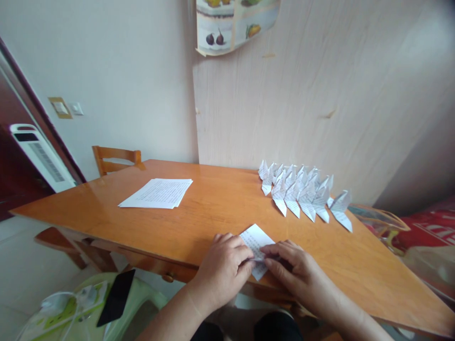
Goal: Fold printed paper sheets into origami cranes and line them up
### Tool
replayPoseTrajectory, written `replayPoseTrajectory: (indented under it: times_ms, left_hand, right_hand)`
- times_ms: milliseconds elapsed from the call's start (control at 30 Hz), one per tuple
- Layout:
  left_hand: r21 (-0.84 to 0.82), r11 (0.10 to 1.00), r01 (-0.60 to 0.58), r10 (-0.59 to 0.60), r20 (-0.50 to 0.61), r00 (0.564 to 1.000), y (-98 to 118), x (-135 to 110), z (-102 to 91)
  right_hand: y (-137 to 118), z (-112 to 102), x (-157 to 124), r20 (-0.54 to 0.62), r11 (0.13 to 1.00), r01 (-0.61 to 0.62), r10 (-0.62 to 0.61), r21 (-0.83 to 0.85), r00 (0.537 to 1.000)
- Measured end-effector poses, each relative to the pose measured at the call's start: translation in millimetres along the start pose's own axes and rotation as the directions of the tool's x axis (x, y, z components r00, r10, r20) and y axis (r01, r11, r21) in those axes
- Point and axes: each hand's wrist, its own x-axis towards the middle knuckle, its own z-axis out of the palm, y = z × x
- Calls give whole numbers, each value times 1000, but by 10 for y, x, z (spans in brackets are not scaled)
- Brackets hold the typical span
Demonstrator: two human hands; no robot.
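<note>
One folded paper (pixel 256 241), pinched between left hand (pixel 222 270) and right hand (pixel 298 272) — fingertips nearly touching

Covered paper
Left hand (pixel 222 267) and right hand (pixel 298 272) hide the folded sheet (pixel 255 238) across its middle; print too small to read.

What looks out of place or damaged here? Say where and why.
The fruit poster on the wall hangs loose: its lower left corner curls away. The folded sheet in the left hand and right hand, the paper stack and the folded figures all lie tidy.
</note>
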Motion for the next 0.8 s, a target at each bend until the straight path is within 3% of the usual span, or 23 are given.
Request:
replayPoseTrajectory:
  times_ms: [133,333,567,800]
  left_hand:
    - [41,999,1,-2,28,1000,-9,24,-5]
    - [31,999,13,-14,28,1000,-18,38,-31]
    - [18,999,47,-47,21,999,6,53,-57]
    - [22,996,87,-88,19,996,-9,58,-32]
  right_hand:
    - [117,-47,3,-163,946,-158,210,283,964]
    - [265,-123,62,-300,905,-254,360,341,883]
    - [194,-110,51,-294,915,-197,308,353,905]
    - [278,-84,36,-305,925,-174,282,338,909]
